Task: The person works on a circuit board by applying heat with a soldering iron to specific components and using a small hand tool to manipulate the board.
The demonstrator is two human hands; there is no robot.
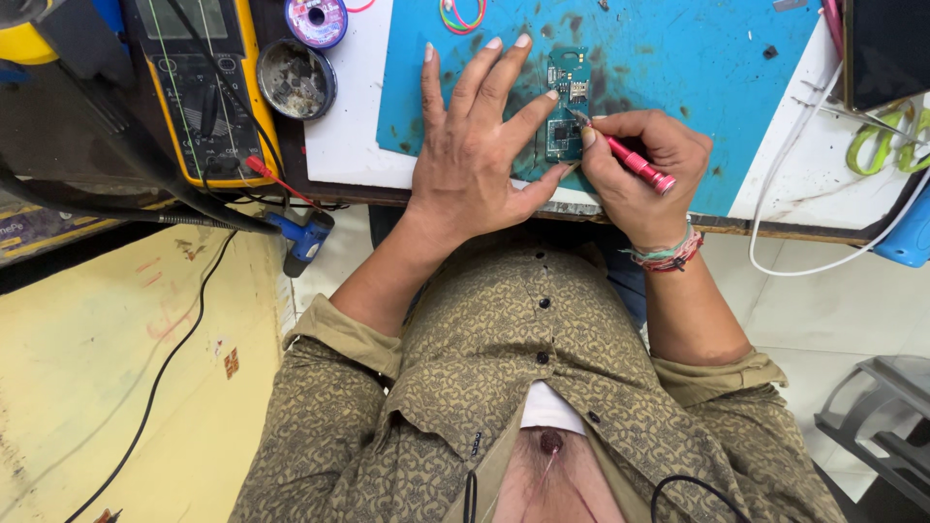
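**Board pinned, red tool on it**

Far left: the yellow meter (199, 87) is cut off at the top and crossed by black cables, so its screen is hard to read. Beside it sits a round tin (296, 79) with dirty contents you can't make out, and a purple-labelled spool (316, 19) clipped by the frame edge.

Your left hand (475, 145) lies flat with fingers spread wide, index and thumb pressing the small green circuit board (565, 102) onto the blue mat (697, 58). The lower end of the board is hidden between your hands.

Your right hand (639, 160) is closed around a red screwdriver (630, 160), tip touching the board's right edge.

The board sits near the bench's front edge; the mat to the right is open. Far right: green-handled scissors (886, 140), partly cut off, and a white cable (823, 261) hanging off the edge.
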